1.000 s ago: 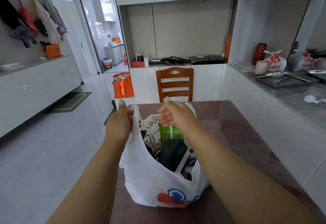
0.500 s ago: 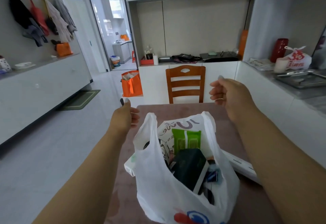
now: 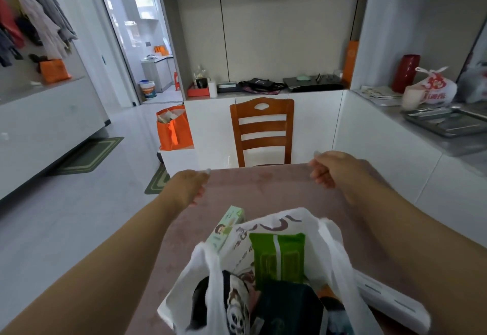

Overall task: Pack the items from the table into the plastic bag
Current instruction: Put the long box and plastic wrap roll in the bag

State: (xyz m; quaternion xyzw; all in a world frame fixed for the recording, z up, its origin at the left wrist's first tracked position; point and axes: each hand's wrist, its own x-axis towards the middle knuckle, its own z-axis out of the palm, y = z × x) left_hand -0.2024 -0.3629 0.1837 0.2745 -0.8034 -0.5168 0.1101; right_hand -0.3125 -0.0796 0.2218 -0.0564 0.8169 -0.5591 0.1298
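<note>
The white plastic bag [image 3: 334,250] stands open on the pinkish-brown table [image 3: 263,187], at the bottom centre of the head view. Inside it I see a green pack [image 3: 279,255], a dark pack [image 3: 290,305], a panda-print pack [image 3: 235,311] and a white pack with dark lettering [image 3: 245,239]. A pale green box [image 3: 226,225] pokes out at the bag's left edge; I cannot tell whether it is inside. A long white box [image 3: 390,300] lies on the table by the bag's right side. My left hand [image 3: 188,187] and my right hand [image 3: 333,170] hover beyond the bag, loosely curled, holding nothing.
A wooden chair [image 3: 262,129] stands at the table's far edge. An orange bag [image 3: 174,130] sits on a low white block to the left. The right counter carries a metal tray [image 3: 445,122], a printed white bag [image 3: 434,88] and a red vase [image 3: 405,72].
Both hands have let go of the bag handles and moved apart and forward, away from the bag. The view has tipped so the bag sits lower in frame.
</note>
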